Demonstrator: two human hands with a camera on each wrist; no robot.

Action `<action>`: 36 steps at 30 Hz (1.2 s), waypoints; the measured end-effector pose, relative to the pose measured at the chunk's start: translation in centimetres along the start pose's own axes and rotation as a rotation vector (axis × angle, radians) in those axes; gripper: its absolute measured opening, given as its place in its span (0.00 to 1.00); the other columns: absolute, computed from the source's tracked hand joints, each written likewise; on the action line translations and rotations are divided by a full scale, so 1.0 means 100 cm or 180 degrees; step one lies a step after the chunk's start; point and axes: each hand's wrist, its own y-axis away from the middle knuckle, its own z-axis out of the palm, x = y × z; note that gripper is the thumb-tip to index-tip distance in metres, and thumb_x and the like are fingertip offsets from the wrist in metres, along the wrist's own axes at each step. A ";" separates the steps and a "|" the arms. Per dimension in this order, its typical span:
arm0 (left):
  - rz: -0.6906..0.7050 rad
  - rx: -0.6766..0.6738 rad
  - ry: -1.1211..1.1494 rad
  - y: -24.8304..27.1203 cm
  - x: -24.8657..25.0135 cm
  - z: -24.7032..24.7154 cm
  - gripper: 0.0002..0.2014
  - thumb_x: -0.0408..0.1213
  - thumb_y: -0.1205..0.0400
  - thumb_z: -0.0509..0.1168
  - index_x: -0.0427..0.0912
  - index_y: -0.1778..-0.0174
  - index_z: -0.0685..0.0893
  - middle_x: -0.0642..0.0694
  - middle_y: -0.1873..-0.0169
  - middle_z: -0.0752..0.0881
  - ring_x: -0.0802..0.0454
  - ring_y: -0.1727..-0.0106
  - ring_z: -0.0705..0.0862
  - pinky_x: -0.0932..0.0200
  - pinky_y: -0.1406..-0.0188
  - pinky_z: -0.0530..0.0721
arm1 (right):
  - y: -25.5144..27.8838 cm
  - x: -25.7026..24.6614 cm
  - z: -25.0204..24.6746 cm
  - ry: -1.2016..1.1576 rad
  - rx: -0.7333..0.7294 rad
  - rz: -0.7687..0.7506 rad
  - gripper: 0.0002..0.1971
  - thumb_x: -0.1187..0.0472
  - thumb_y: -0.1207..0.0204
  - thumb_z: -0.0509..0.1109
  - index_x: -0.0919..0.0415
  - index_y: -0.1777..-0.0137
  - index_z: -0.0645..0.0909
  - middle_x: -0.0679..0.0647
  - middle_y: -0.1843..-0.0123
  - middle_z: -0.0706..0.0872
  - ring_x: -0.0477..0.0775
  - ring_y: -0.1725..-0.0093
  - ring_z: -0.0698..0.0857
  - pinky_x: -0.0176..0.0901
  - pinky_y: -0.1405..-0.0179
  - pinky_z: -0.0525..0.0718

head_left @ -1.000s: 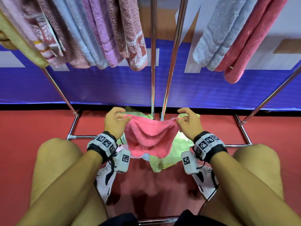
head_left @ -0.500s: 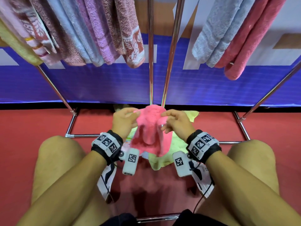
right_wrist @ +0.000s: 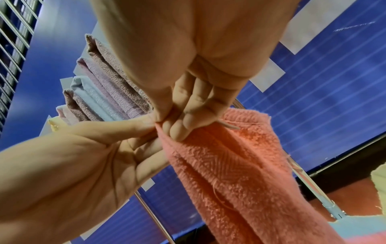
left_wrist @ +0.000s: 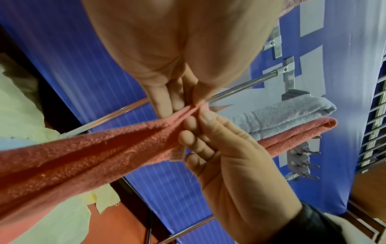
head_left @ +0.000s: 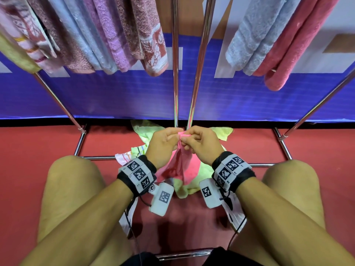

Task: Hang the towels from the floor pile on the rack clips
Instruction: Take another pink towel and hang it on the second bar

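Note:
A pink towel (head_left: 180,166) hangs folded lengthwise over the floor pile between my knees. Both hands meet at its top edge. My left hand (head_left: 175,135) pinches the gathered corners between thumb and fingers, and in the left wrist view the towel (left_wrist: 83,156) runs away from those fingertips (left_wrist: 177,102). My right hand (head_left: 184,140) pinches the same bunched edge from the other side, its fingers (right_wrist: 179,127) curled on the cloth (right_wrist: 240,173). The pile holds yellow-green towels (head_left: 207,167) and a striped one (head_left: 126,156). Metal clips (left_wrist: 300,158) show beside the hung towels.
Two chrome poles (head_left: 175,73) rise just behind my hands. Several towels (head_left: 107,35) hang at upper left; a pale blue towel (head_left: 255,35) and a pink one (head_left: 299,39) hang at upper right. Slanted rack legs (head_left: 57,100) and a base bar (head_left: 99,157) frame the red floor.
My hands have come together from about a towel's width apart. The pink towel, held spread out a second ago, now hangs folded with its corners bunched between both hands.

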 end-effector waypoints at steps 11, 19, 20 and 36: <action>0.0385 -0.0227 -0.0428 0.005 0.012 0.009 0.17 0.29 0.16 0.65 0.58 0.51 0.91 0.44 0.56 0.93 0.51 0.54 0.90 0.46 0.42 0.87 | -0.003 0.007 -0.001 -0.0249 0.0409 0.0092 0.08 0.61 0.25 0.78 0.56 0.64 0.83 0.56 0.71 0.89 0.52 0.73 0.86 0.35 0.72 0.81; 0.0169 -0.0193 -0.0307 -0.007 0.012 0.002 0.08 0.27 0.21 0.72 0.41 0.48 0.89 0.33 0.53 0.91 0.42 0.54 0.91 0.48 0.49 0.90 | -0.004 0.024 -0.006 0.0180 0.0497 0.0062 0.16 0.49 0.29 0.79 0.57 0.67 0.79 0.56 0.74 0.88 0.56 0.73 0.88 0.54 0.65 0.90; 0.0115 -0.0205 -0.0280 -0.008 0.013 0.002 0.08 0.26 0.20 0.71 0.40 0.49 0.89 0.33 0.52 0.91 0.45 0.54 0.91 0.51 0.51 0.91 | -0.004 0.025 -0.006 0.0216 0.0515 0.0047 0.17 0.46 0.30 0.79 0.56 0.68 0.80 0.55 0.75 0.88 0.57 0.73 0.88 0.57 0.64 0.90; 0.0003 -0.0085 -0.0015 -0.008 0.005 -0.002 0.12 0.31 0.14 0.63 0.28 0.39 0.85 0.30 0.48 0.90 0.38 0.49 0.91 0.47 0.48 0.90 | -0.012 0.028 0.003 0.0466 0.0611 -0.0229 0.21 0.32 0.36 0.75 0.51 0.65 0.82 0.61 0.74 0.84 0.67 0.70 0.84 0.61 0.67 0.86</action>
